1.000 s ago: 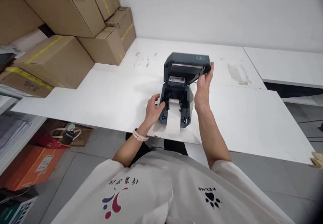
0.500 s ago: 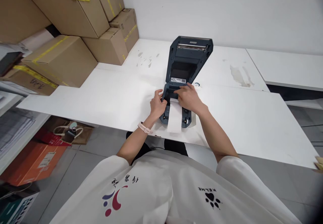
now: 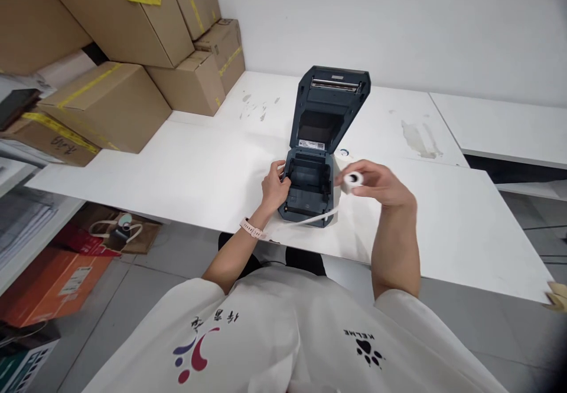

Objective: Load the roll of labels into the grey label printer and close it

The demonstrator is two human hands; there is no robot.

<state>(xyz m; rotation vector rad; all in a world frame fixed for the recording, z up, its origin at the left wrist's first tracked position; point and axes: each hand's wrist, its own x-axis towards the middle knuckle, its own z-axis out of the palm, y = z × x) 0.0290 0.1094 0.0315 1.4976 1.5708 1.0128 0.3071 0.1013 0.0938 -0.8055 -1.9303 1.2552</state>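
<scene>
A dark blue-grey label printer [image 3: 309, 183] stands on the white table with its lid [image 3: 330, 106] swung up and its bay exposed. My left hand [image 3: 274, 186] grips the printer's left side wall, thumb over the rim. To the right of the printer, my right hand [image 3: 383, 185] holds a small white paper roll [image 3: 353, 181] in the air, its dark hollow core facing me. A loose strip of paper [image 3: 316, 218] trails from the roll leftward across the printer's front edge.
Taped cardboard boxes [image 3: 110, 106] are stacked on the table's left end, against the white wall. Dull stains [image 3: 420, 139] mark the tabletop [image 3: 212, 162] at the back right. An orange box [image 3: 66, 283] sits on the floor at lower left.
My right hand has lifted the paper roll out of the printer bay and moved it to the right. The paper strip now slants sideways. My left hand stays on the printer's side.
</scene>
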